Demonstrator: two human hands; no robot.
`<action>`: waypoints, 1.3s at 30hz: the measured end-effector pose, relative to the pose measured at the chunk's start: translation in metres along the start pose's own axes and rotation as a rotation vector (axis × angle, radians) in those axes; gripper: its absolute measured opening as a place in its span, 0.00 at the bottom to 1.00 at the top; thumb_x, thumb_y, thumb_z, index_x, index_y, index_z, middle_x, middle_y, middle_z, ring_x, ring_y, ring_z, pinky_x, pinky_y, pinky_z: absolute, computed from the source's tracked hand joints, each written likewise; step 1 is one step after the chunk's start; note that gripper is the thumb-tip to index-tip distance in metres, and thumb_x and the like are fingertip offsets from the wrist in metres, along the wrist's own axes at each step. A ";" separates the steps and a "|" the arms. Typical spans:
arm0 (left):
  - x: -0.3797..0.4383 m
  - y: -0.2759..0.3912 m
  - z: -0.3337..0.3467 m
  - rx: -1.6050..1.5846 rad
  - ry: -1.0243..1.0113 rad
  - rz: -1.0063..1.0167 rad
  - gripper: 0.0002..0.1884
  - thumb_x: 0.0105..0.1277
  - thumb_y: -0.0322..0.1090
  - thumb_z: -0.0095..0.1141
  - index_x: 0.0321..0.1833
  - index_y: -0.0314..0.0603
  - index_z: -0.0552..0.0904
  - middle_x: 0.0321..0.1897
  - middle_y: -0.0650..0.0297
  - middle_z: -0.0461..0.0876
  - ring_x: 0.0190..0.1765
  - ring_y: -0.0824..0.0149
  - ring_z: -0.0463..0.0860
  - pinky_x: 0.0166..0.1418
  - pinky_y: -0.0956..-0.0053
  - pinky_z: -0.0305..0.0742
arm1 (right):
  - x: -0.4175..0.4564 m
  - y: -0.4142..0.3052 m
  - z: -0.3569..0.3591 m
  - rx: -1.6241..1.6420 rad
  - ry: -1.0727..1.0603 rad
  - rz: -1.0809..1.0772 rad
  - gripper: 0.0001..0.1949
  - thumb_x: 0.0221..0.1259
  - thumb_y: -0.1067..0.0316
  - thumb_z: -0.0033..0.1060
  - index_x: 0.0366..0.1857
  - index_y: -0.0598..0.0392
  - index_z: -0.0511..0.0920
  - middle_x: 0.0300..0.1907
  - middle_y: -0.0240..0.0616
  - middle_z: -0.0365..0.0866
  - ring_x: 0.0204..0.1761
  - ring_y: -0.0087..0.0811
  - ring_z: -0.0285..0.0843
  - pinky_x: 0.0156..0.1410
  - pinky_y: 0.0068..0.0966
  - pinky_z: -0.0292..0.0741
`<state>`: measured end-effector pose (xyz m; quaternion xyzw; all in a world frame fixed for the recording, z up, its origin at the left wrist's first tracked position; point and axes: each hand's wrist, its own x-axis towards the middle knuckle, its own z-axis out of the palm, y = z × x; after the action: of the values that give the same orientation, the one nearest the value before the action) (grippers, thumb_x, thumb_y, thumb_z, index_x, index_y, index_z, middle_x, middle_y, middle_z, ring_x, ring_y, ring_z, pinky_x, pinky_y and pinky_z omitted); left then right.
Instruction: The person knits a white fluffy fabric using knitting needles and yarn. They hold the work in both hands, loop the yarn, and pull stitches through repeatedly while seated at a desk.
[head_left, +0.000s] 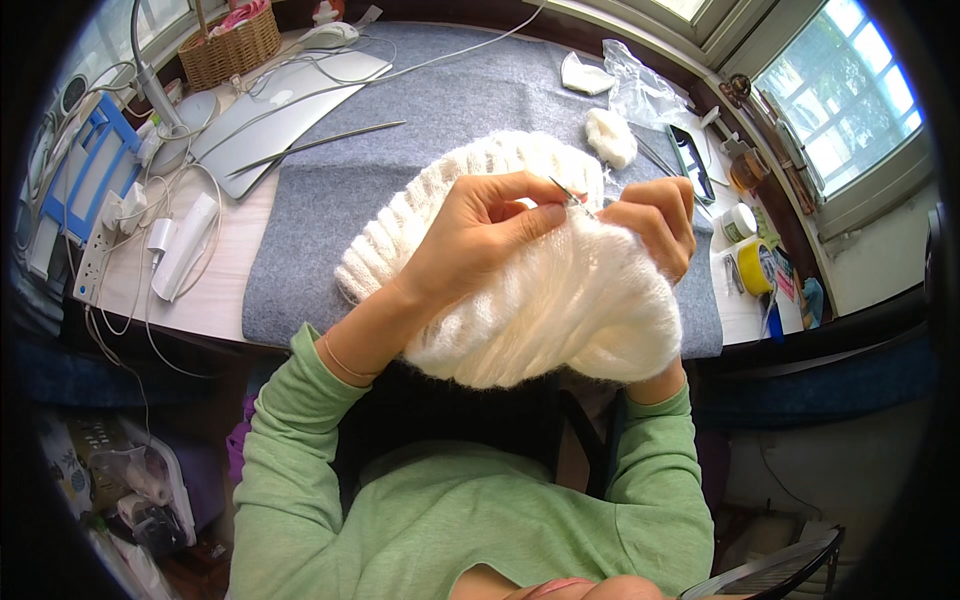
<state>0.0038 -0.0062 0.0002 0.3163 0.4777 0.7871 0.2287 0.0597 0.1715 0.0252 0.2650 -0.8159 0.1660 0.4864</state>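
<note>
A fluffy white knitted piece (525, 330) with a ribbed band hangs bunched between my two hands, above the front of the desk. My left hand (487, 225) reaches across it, thumb and forefinger pinching its upper edge beside the dark pointed tip of a knitting needle (556, 184). Close by on the right, my right hand (656, 221) has curled fingers gripping the same edge; the knit partly hides this hand. A small ball of white yarn (611, 139) lies just beyond my hands. One loose knitting needle (319, 146) rests across the silver laptop's edge and the mat.
A grey felt mat (465, 75) covers the desk's middle. Leftward are a closed laptop (285, 97), a wicker basket (229, 49), a power strip (94, 259) and tangled cables. Rightward lie a plastic bag (645, 86), a dark-framed phone-like object (691, 161), a white jar (739, 223) and yellow tape (754, 268).
</note>
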 end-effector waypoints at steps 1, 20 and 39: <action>-0.001 -0.001 0.001 0.041 0.003 0.025 0.10 0.63 0.27 0.58 0.46 0.33 0.83 0.40 0.59 0.84 0.40 0.73 0.82 0.45 0.80 0.79 | 0.003 0.001 0.001 -0.031 0.003 -0.023 0.14 0.37 0.57 0.70 0.24 0.53 0.77 0.27 0.34 0.71 0.33 0.33 0.67 0.41 0.29 0.64; 0.002 0.000 -0.004 -0.007 0.062 0.015 0.10 0.64 0.37 0.59 0.40 0.37 0.83 0.32 0.62 0.83 0.35 0.74 0.81 0.41 0.80 0.77 | -0.001 -0.010 -0.004 -0.021 -0.008 0.066 0.22 0.21 0.53 0.74 0.29 0.48 0.84 0.28 0.28 0.67 0.34 0.28 0.63 0.36 0.24 0.64; -0.002 0.001 0.004 0.121 -0.045 0.090 0.07 0.65 0.27 0.56 0.43 0.34 0.80 0.37 0.62 0.83 0.41 0.74 0.82 0.46 0.81 0.77 | 0.000 -0.003 0.003 -0.088 0.056 0.016 0.19 0.30 0.56 0.72 0.29 0.52 0.80 0.29 0.31 0.69 0.34 0.30 0.65 0.38 0.25 0.65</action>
<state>0.0079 -0.0061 0.0020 0.3682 0.5046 0.7589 0.1842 0.0597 0.1677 0.0234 0.2321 -0.8107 0.1411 0.5187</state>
